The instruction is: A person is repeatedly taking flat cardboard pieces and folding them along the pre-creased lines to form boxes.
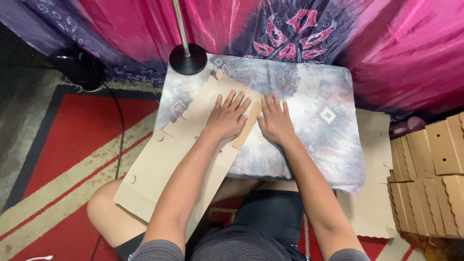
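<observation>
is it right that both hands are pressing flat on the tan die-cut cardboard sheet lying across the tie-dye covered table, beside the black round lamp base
Not quite. In the head view only the left hand presses flat on the tan die-cut cardboard sheet. The right hand lies flat on the tie-dye covered table just beside the sheet's edge. The black round lamp base does stand at the table's far corner.

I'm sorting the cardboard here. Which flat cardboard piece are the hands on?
The flat cardboard sheet at the table's left, under the left hand; the other sheet lies untouched at right.
</observation>
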